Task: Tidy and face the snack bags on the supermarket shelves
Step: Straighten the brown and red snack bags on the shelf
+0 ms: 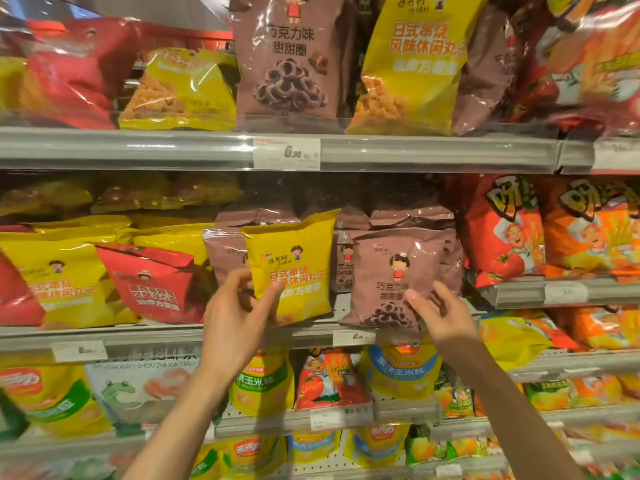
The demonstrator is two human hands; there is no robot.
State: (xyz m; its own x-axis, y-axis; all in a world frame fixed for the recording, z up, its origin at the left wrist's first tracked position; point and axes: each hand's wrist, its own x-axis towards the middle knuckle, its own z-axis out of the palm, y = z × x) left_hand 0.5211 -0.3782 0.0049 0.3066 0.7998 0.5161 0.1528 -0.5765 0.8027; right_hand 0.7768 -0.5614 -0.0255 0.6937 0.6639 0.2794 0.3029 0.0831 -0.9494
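My left hand (239, 313) grips the lower left corner of a yellow snack bag (292, 268), thumb across its front. The bag stands upright on the middle shelf (173, 336), in front of a row of brown bags. My right hand (440, 311) holds the lower right edge of a brown chocolate-ring bag (391, 271), which stands upright just right of the yellow one. More brown bags (225, 254) are stacked behind both.
Yellow and red bags (149, 278) lean to the left on the same shelf. Orange tomato-print bags (509, 230) stand to the right. The shelf above (138, 147) carries brown, yellow and red bags. Lower shelves hold several corn snack bags (263, 382).
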